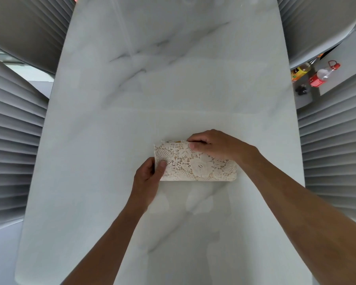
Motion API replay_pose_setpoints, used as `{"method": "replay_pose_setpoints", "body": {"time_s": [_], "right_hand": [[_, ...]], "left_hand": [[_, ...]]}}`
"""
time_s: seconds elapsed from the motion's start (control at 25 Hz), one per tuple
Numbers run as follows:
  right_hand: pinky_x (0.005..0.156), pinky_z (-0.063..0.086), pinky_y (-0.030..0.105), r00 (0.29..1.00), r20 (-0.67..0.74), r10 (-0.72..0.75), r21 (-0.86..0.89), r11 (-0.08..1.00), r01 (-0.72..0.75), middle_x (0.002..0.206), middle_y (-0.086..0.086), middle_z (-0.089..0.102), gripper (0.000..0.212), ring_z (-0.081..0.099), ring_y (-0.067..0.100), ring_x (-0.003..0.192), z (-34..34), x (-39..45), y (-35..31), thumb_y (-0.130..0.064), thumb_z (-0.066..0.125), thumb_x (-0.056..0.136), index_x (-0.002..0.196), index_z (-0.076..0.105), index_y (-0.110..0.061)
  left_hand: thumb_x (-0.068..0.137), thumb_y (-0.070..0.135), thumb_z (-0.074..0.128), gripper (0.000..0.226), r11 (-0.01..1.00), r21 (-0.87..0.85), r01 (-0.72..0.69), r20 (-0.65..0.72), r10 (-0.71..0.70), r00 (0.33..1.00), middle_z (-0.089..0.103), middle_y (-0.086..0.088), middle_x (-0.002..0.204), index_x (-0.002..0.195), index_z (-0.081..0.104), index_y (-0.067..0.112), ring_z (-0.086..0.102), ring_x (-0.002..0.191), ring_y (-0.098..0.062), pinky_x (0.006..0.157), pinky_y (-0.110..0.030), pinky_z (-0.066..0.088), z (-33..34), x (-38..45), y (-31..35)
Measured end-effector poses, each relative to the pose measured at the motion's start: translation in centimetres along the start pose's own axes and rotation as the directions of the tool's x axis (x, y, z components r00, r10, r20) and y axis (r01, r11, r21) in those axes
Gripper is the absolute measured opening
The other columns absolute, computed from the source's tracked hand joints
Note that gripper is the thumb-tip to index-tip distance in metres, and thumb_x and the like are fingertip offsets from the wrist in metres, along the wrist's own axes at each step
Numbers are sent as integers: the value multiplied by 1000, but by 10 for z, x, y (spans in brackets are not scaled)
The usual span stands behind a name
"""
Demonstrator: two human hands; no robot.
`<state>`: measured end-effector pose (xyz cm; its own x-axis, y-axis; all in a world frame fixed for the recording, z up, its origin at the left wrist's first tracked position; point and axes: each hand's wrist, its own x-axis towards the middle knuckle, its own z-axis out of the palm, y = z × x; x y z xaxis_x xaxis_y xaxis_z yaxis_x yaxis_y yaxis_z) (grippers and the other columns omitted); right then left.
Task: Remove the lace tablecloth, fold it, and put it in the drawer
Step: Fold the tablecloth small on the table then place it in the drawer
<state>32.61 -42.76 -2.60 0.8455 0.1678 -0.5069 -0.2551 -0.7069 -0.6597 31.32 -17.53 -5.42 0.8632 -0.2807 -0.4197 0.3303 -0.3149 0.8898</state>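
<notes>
A long pale marble counter (173, 89) runs away from the viewer, with ribbed grey chair backs (14, 140) along both sides. At about two o'clock, beyond the counter's edge, a clear bottle with a red cap and label (323, 76) lies beside a yellow carton (299, 73).

The lace tablecloth (195, 163) is already off and folded down to a compact oblong bundle, lying just nearer the viewer than the counter's middle. The left hand (147, 179) has its grip clamped on the bundle's nine o'clock end, thumb on top. The right hand (212, 146) pinches the far edge at about twelve o'clock.

The folding looks nearly or wholly done. The next move probably calls for one last tuck or pressing flat, then lifting the bundle with both hands so the layers stay together. No drawer is in view.
</notes>
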Motion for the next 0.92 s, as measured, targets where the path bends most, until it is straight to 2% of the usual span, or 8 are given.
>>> {"method": "replay_pose_setpoints", "body": {"time_s": [0.16, 0.28, 0.4, 0.48, 0.6, 0.68, 0.8, 0.92], "right_hand": [[70, 44, 36, 938, -344, -53, -375, 923, -85, 81, -3, 61, 38, 55, 18, 73, 29, 5, -3, -43, 36, 103, 98, 64, -18], [67, 46, 39, 854, -512, -90, -367, 922, -123, 81, 4, 61, 34, 54, 25, 72, 41, 5, 4, -41, 40, 102, 95, 56, -12], [71, 45, 44, 810, -563, -165, -494, 853, -170, 84, 7, 61, 36, 55, 29, 78, 47, 9, 12, -39, 41, 102, 92, 59, -9], [74, 44, 45, 793, -580, -187, -543, 815, -204, 91, 7, 62, 37, 55, 30, 82, 47, 10, 13, -38, 39, 102, 94, 62, -10], [83, 45, 45, 734, -649, -201, -518, 823, -233, 100, 7, 67, 29, 59, 32, 91, 48, 5, 4, -31, 46, 101, 98, 66, -11], [99, 41, 49, 670, -718, -188, -464, 847, -260, 123, 8, 64, 25, 57, 34, 115, 62, -6, 1, -26, 50, 99, 115, 64, -13], [117, 21, 55, 731, -681, -41, -433, 828, -357, 157, 9, 34, 54, 27, 33, 146, 94, -31, 10, -45, 34, 102, 149, 35, -20], [118, 16, 56, 724, -685, 77, -380, 811, -445, 163, 9, 18, 66, 13, 31, 151, 104, -38, 24, -57, 27, 99, 155, 20, -24]], "left_hand": [[96, 41, 56, 45, 986, 165, -25, -201, 58, 978, 32, 11, 56, 62, 35, 19, 28, 51, -6, 46, -18, 25, 17, 8, 13], [98, 42, 50, 37, 915, 401, -47, -231, 150, 961, 38, 8, 56, 72, 39, 18, 37, 51, -10, 48, -26, 29, 22, 19, 18], [98, 44, 47, 34, 852, 520, 69, -230, 62, 971, 52, 1, 65, 81, 44, 15, 55, 68, -29, 58, -33, 38, 24, 29, 21], [95, 36, 53, 24, 703, 707, 77, -269, 166, 949, 64, -9, 90, 99, 52, 13, 61, 90, -36, 73, -40, 43, 30, 31, 28], [91, 23, 52, 50, 342, 891, -297, 113, 468, 877, 48, -13, 144, 139, 44, 14, 44, 132, -34, 104, -50, 38, 44, 32, 35], [100, 36, 33, 54, 213, 846, -489, 372, 420, 827, 28, -12, 159, 151, 32, 16, 22, 148, -33, 119, -50, 19, 48, 37, 29], [101, 52, 22, 61, 213, 863, -457, 365, 361, 858, 15, -10, 163, 155, 20, 24, 7, 151, -32, 121, -48, 12, 41, 44, 6], [98, 59, 24, 66, 232, 878, -419, 322, 361, 875, 7, -9, 165, 156, 12, 29, 2, 151, -32, 118, -52, 16, 41, 46, -10]]}}
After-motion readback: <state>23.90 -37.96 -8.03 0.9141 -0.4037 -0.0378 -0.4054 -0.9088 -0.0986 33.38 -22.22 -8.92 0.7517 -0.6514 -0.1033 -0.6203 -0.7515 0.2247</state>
